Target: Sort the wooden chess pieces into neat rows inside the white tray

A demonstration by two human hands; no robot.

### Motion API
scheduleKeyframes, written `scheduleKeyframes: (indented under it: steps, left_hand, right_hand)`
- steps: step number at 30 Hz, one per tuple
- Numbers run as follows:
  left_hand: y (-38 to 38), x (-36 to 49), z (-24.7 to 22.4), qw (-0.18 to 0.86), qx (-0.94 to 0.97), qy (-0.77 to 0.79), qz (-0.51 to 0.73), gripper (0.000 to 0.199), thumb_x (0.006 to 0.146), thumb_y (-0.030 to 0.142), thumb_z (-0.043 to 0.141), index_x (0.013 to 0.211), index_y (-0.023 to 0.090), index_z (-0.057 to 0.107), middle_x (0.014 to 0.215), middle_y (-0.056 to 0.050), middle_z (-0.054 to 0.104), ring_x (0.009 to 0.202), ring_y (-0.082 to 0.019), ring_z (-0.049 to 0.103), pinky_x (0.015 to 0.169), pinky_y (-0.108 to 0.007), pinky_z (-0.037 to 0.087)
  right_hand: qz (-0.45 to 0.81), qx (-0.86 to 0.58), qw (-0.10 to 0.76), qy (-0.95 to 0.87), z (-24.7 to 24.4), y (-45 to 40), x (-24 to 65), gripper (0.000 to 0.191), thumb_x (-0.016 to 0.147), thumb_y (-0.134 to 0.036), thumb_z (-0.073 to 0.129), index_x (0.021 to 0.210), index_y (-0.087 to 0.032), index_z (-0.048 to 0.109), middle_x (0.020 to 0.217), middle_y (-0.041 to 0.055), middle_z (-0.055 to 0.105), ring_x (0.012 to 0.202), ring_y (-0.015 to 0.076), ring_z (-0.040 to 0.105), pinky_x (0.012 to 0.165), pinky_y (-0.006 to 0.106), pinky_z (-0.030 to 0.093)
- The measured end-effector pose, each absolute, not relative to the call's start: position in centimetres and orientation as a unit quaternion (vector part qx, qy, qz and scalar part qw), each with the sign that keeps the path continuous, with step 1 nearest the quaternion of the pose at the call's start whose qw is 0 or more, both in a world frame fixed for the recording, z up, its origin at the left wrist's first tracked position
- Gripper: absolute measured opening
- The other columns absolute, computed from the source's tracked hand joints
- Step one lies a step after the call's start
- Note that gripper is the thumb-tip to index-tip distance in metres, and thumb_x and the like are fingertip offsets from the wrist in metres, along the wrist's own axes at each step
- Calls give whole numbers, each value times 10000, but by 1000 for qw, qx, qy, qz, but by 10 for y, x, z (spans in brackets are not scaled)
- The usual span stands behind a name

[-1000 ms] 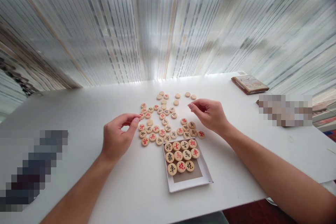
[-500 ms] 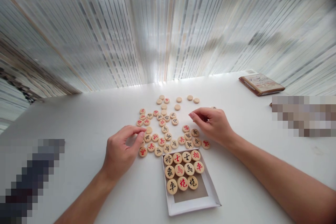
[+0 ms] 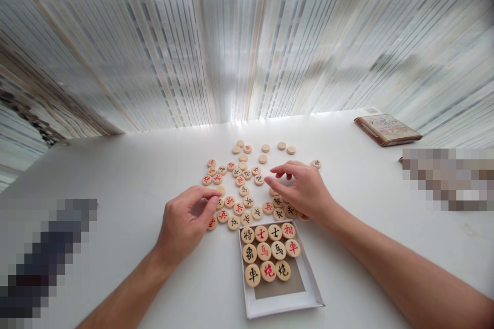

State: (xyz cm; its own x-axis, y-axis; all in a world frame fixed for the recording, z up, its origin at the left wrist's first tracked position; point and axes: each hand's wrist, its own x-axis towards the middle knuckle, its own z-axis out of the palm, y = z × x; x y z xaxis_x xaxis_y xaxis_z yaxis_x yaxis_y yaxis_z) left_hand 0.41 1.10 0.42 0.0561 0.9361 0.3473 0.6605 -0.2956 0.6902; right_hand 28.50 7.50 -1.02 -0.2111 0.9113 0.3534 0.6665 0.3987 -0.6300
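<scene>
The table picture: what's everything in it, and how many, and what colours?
Tray pieces: eleven, pale with red or black characters, in the tray
Loose pieces: many, some hidden, pale, several with plain tops, mostly beyond the tray
Tray: one, white with a grey-brown floor, near table edge
Table: one, white, under everything
Flat box or book: one, brown and cream, far right
Blurred-out patches: two, one dark at left, one brownish-grey at right, contents unclear
Striped curtain: whitish-grey, behind the table
Left hand: one, bare, fingertips by a plain-topped piece
Right hand: one, bare, over pieces beyond the tray
</scene>
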Motion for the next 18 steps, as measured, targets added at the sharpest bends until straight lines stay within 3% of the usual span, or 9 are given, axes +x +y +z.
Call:
scheduleKeyframes:
  steps: [3,7,14,18]
  left_hand:
    - [8,6,5,180,711,559,388,147,979,271,664,943,216,796,920,-35,815,839,-196,768,744,-276,600]
    - [5,7,5,161,731,538,387,132,986,254,669,961,210,791,951,-41,815,872,-199,771,760,-279,590]
    - [4,9,6,137,745,503,416,123,980,176,668,962,191,789,932,-28,812,861,-167,769,809,-253,577]
    - [4,12,8,142,744,484,438,131,966,135,668,954,191,786,909,-16,809,844,-152,764,802,-239,574]
  right_hand:
    - [162,-552,302,-760,-7,74,269,270,916,-424,801,995,-167,824,869,90,771,865,265,698,787,393,524]
    - [146,-568,278,-761,-7,77,256,284,901,-448,818,906,-164,824,872,108,748,888,305,673,761,420,489]
    - [171,-530,297,-775,-12,78,261,81,877,-220,827,891,-182,758,895,55,764,811,218,683,736,343,500]
    - [187,-504,346,-769,-11,69,276,63,916,-220,781,909,-207,719,810,10,749,690,170,652,666,308,498]
